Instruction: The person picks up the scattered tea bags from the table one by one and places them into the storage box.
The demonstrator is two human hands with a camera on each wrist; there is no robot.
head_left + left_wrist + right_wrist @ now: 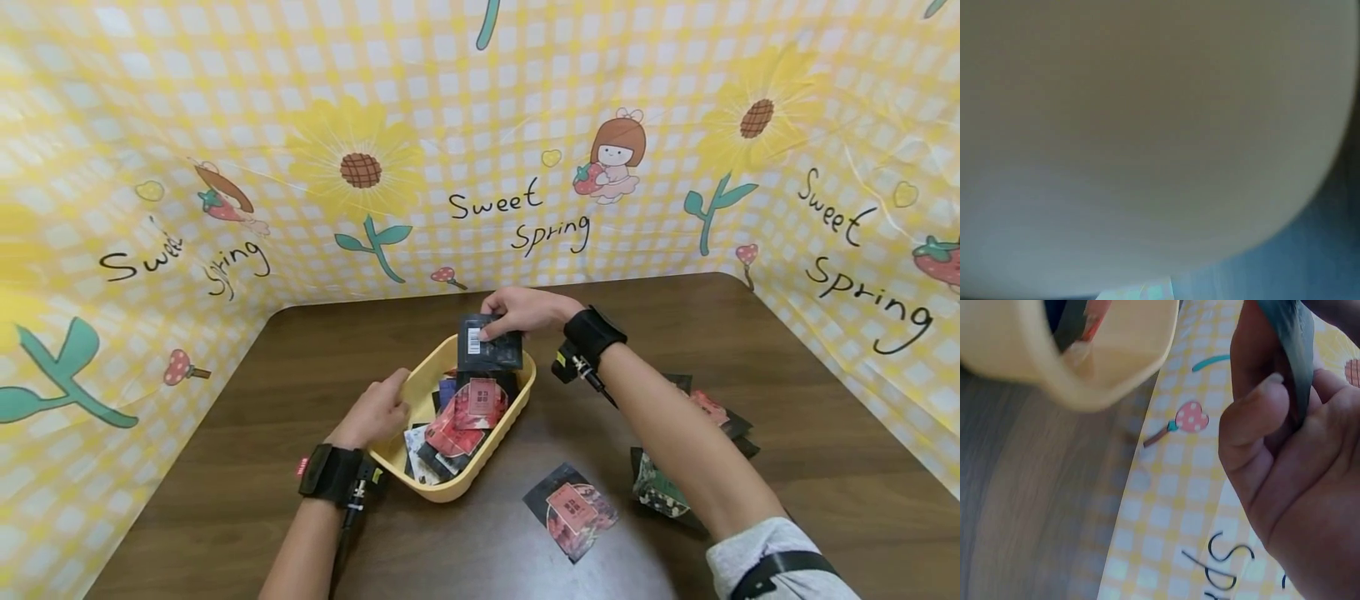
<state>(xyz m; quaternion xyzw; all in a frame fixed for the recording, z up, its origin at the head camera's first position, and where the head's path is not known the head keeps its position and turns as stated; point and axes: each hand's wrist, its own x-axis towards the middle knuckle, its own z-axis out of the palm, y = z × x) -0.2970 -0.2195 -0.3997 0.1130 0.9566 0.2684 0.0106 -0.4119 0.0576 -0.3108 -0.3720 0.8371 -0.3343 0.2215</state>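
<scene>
A yellow plastic basket (516, 402) stands on the brown table and holds several red and black packets (467, 415). My right hand (525, 311) pinches a black packet (489, 344) with a white barcode label over the basket's far end. In the right wrist view my thumb and fingers (1260, 419) clamp the dark packet edge (1288, 344), with the basket rim (1072, 375) at upper left. My left hand (375, 412) grips the basket's left rim. The left wrist view is filled by a blurred pale surface (1147, 144).
One red and black packet (572, 510) lies on the table in front of the basket. A pile of more packets (697, 450) sits at the right, partly behind my right forearm. Yellow checked "Sweet Spring" backdrop (517, 212) walls the table on three sides.
</scene>
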